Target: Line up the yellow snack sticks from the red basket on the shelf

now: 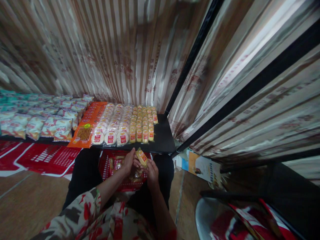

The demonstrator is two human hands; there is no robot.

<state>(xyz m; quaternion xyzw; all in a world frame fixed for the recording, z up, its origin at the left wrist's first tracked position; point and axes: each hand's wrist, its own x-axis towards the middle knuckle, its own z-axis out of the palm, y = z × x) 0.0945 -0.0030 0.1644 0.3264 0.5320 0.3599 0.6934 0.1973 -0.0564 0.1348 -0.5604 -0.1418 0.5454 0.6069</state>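
Observation:
My left hand and my right hand meet in front of a black shelf, both closed round a small yellow snack packet with a red label. The packet is tilted, just below the shelf's front edge. Beneath my hands a red plastic basket rests on my lap with more packets in it. On the shelf stand rows of the same yellow packets, beside rows of round white packets.
An orange packet stack and white-and-teal snack bags fill the shelf's left part. Striped curtains hang behind. Red baskets lie at the lower left. A booklet and a grey stool with red bags lie on the right.

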